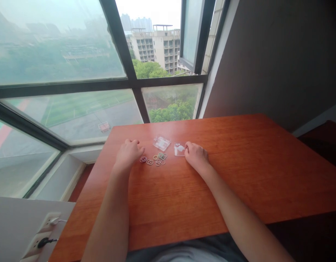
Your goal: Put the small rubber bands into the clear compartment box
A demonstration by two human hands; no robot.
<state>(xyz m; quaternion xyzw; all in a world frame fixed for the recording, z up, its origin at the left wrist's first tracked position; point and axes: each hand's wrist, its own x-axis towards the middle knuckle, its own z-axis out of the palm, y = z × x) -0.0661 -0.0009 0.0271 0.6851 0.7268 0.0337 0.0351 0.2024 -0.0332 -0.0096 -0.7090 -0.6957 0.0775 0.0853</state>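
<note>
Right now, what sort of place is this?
Probably an upper-floor room: a wooden table beside a large framed window looking down on a sports ground, with wall sockets.

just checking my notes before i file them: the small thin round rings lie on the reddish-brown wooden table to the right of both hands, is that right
Not quite: the head view shows the small thin round rings lying between the left hand and the right hand. They do lie on the reddish-brown wooden table.
</note>
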